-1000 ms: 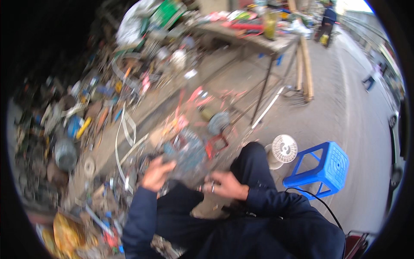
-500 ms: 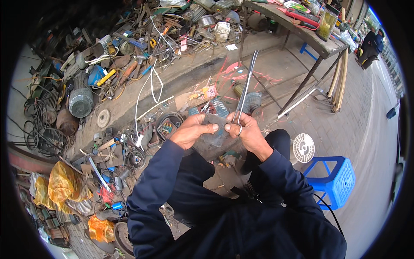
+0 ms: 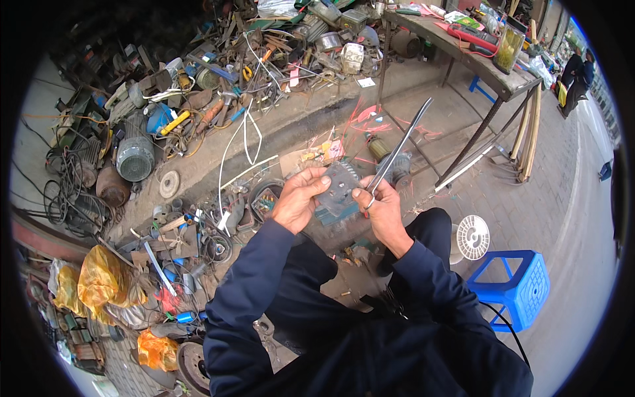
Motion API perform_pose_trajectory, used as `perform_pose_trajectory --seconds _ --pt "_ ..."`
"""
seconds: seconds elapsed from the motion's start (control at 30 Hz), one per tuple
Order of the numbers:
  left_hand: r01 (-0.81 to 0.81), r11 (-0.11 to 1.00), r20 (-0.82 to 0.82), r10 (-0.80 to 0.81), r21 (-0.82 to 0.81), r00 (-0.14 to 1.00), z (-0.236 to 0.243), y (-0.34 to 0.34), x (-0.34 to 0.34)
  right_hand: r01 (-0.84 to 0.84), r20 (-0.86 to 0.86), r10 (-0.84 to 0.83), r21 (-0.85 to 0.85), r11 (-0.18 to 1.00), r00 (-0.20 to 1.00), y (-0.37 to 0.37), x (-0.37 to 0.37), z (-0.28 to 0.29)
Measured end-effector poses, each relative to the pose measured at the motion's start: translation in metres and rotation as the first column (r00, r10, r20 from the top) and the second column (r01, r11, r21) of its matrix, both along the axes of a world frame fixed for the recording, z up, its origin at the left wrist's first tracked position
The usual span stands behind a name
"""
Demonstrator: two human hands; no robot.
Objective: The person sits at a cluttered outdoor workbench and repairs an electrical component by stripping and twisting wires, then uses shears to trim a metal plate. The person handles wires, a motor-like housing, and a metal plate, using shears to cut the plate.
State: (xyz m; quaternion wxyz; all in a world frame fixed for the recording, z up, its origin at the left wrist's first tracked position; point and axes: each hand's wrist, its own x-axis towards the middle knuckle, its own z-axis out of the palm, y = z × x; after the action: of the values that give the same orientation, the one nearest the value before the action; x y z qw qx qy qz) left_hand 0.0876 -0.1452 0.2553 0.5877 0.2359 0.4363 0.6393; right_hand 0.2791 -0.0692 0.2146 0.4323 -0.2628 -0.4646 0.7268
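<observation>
I'm seeing the long metal tweezers point(image 3: 401, 147) leaning further right now, right hand point(image 3: 385, 215) pinching them, left hand point(image 3: 296, 202) pinching the grey plate point(image 3: 340, 189) between both hands, its face showing more clearly.

Motors point(image 3: 135, 156), hand tools point(image 3: 212, 113) and a workbench point(image 3: 431, 32) suggest a roadside workshop.

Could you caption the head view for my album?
The left hand holds a dark flat piece; the right hand grips a long metal tool.
</observation>
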Motion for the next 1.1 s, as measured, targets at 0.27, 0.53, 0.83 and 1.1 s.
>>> perform_pose_trajectory --seconds 0.27,0.53,0.83,1.1 --pt "-0.079 0.997 0.203 0.074 0.017 0.976 -0.011 0.011 0.021 0.163 -0.101 -0.163 -0.006 0.987 0.982 0.003 -0.024 -0.001" --pt "-0.121 0.993 -0.333 0.120 0.018 0.935 -0.011 0.015 0.009 -0.009 0.076 -0.003 0.149 0.989 0.997 0.010 -0.010 0.006" --pt "-0.046 0.999 -0.162 0.044 -0.005 0.986 -0.003 0.013 0.016 0.039 -0.047 -0.035 0.098 0.994 0.998 0.026 -0.012 0.016" --pt "-0.220 0.974 0.085 0.215 0.053 0.973 -0.008 0.022 0.031 0.061 0.054 -0.066 0.096 0.994 0.996 0.012 -0.026 0.010"
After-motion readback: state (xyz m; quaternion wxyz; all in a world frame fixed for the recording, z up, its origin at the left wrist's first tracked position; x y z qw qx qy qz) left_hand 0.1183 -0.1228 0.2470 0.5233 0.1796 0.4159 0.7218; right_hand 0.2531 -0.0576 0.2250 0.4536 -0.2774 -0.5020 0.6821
